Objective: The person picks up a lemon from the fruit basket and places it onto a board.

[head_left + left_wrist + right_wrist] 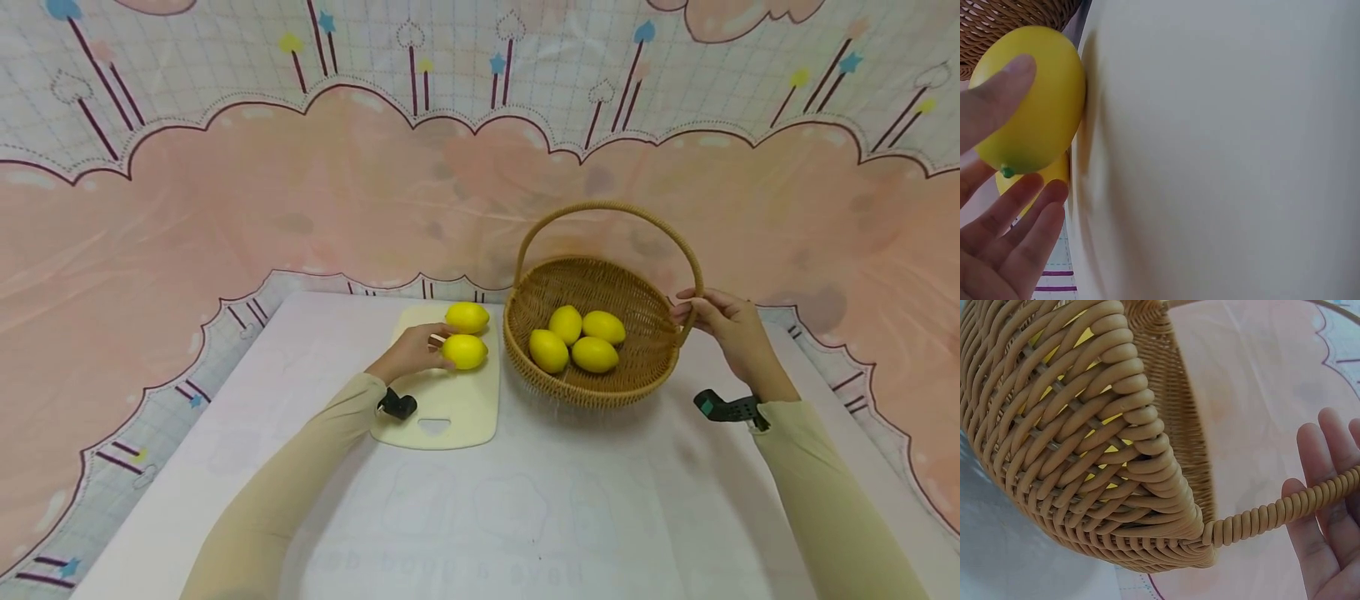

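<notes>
My left hand [438, 346] reaches onto a cream cutting board [457, 417] and holds the nearer of two yellow lemons [468, 352] by its left end. In the left wrist view my thumb lies on this lemon [1035, 100] and my fingers [1029, 206] sit under its tip. The second lemon [467, 317] lies just behind it on the board. My right hand [686, 308] grips the handle [693, 275] of a wicker basket [585, 392] at its right side. In the right wrist view the coiled handle [1272, 515] runs across my fingers [1325, 487]. Several lemons [577, 337] lie in the basket.
The board and the basket stand side by side on a white table [525, 517]. A pink and white patterned cloth [300, 192] hangs behind and drapes over the table's edges. Bare tabletop lies in front of the board and the basket.
</notes>
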Action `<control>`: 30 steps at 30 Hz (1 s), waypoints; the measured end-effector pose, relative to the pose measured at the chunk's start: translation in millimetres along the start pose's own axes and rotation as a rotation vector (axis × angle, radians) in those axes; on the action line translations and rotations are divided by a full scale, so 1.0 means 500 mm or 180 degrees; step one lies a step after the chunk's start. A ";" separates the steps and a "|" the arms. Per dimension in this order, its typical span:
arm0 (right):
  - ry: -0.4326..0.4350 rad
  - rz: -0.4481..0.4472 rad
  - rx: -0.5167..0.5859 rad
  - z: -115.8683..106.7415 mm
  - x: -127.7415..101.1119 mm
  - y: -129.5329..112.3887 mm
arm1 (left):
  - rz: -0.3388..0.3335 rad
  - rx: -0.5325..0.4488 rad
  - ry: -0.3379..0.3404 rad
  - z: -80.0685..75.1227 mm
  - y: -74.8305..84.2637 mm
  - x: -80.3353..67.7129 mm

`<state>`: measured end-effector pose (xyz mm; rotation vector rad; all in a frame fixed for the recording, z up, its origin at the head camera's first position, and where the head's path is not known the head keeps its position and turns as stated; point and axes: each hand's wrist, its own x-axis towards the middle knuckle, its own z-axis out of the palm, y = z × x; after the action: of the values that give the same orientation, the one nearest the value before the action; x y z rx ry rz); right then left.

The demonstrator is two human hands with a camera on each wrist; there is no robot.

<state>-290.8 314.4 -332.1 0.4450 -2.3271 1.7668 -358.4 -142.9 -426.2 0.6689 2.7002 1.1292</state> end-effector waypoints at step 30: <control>0.0010 0.0006 -0.0006 0.000 0.000 0.005 | 0.0073 0.0049 -0.0211 -0.001 0.005 0.001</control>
<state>-291.5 315.3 -334.5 0.4395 -2.3276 1.7646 -358.0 -141.6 -424.1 0.7282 2.6550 1.0729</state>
